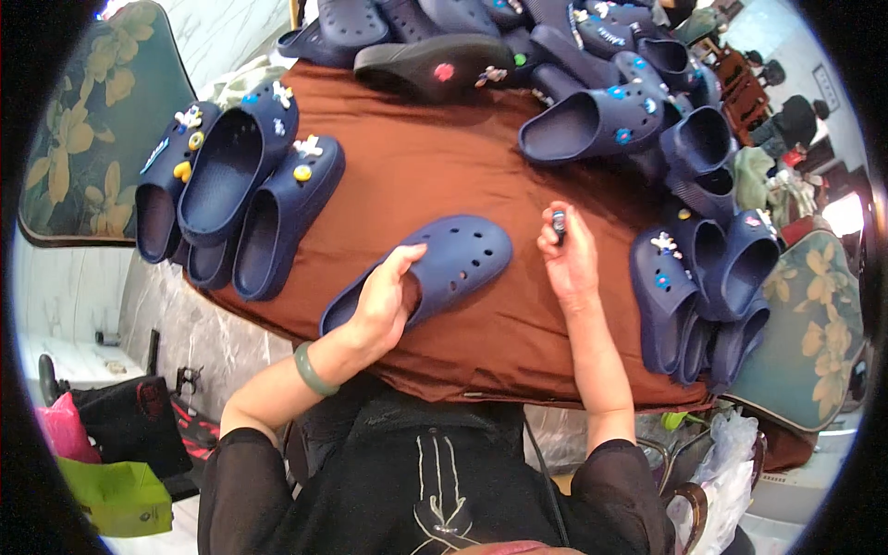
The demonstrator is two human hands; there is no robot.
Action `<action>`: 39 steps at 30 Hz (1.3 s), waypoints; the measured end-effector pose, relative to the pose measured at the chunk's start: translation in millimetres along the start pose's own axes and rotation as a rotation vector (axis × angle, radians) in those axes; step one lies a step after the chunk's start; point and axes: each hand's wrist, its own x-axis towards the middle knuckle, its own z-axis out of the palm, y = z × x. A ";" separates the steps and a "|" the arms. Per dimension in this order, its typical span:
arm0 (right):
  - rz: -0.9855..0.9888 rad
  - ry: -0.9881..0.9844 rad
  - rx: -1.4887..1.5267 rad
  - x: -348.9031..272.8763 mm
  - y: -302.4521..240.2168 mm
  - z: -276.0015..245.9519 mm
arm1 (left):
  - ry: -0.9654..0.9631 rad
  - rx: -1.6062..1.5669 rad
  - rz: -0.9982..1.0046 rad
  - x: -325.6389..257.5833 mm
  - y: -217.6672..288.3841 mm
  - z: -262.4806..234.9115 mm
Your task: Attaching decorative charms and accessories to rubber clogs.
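Note:
A navy blue clog (439, 268) with bare ventilation holes lies in front of me, its toe pointing to the upper right. My left hand (381, 298) grips it near the foot opening, thumb along the upper; the other fingers are partly hidden inside the shoe. To the right of the toe, apart from it, my right hand (568, 259) is closed in a pinch. Between its fingertips is a small dark piece (559, 226) with a pale mark, too small to name surely.
A brown cloth (407, 157) covers the table. Decorated clogs stand at the left (291, 213), and more clogs stand at the right (666, 287). A pile of clogs (592, 125) fills the far side. Floral-patterned chairs flank the table, including the left chair (55, 120).

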 end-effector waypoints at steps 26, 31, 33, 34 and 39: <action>0.222 -0.082 0.198 4.1 2.7 -21.8 | -0.211 0.183 0.035 -26.1 -17.2 13.1; 0.182 -0.116 -0.052 -7.7 -7.6 -0.9 | -0.234 0.285 0.023 -28.9 -14.9 16.2; 0.177 -0.143 -0.172 -10.5 -7.7 7.5 | -0.245 0.318 0.016 -29.1 -15.7 16.8; 0.177 -0.143 -0.170 -11.1 -7.2 9.2 | -0.256 0.349 0.009 -29.4 -16.3 17.0; 0.198 -0.325 -0.302 -6.2 8.5 14.9 | -0.263 0.468 0.082 -33.8 -17.3 8.3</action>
